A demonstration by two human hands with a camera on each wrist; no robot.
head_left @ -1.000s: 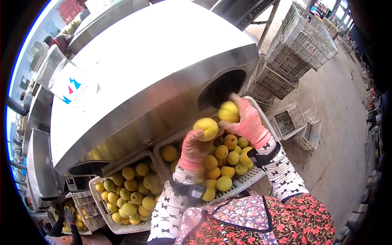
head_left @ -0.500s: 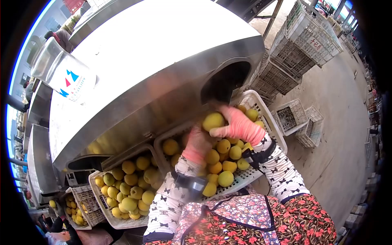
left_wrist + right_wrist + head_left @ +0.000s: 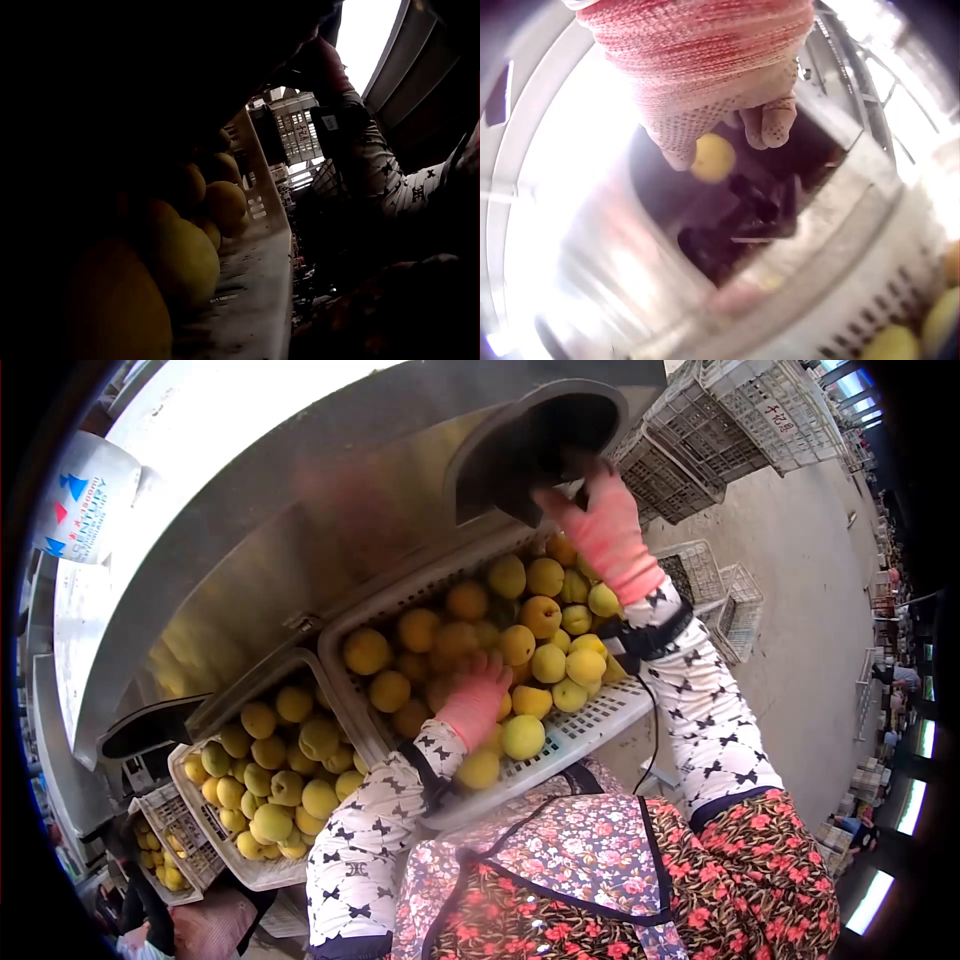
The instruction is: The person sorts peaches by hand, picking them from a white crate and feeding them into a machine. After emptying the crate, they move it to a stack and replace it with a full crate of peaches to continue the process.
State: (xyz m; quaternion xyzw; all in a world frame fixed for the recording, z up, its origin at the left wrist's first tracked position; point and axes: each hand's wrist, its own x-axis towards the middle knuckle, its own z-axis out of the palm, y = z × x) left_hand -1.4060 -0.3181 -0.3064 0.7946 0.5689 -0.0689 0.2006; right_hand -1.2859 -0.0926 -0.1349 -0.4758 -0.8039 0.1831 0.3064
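My left hand (image 3: 480,695), in a pink knit glove, reaches into a white plastic crate (image 3: 590,722) of yellow peaches (image 3: 540,617). Its fingers lie extended among the fruit, and the left wrist view is mostly dark, showing peaches (image 3: 187,262) along the crate wall. My right hand (image 3: 605,525), gloved alike, is at the dark opening (image 3: 545,445) in the metal machine's side. In the right wrist view its thumb and fingers stand apart, with a single yellow peach (image 3: 714,157) beyond them inside the opening.
The curved metal machine (image 3: 270,560) rises behind the crate, bearing a clear plastic jug (image 3: 90,500). A second crate of peaches (image 3: 285,788) stands to the left, near another person's arm (image 3: 150,900). Stacked crates (image 3: 700,445) and two low crates (image 3: 738,610) occupy the floor at right.
Both hands held peaches one second ago. My right hand has moved up to the opening and let its peach go; my left has dropped down into the crate. The head view has tilted lower.
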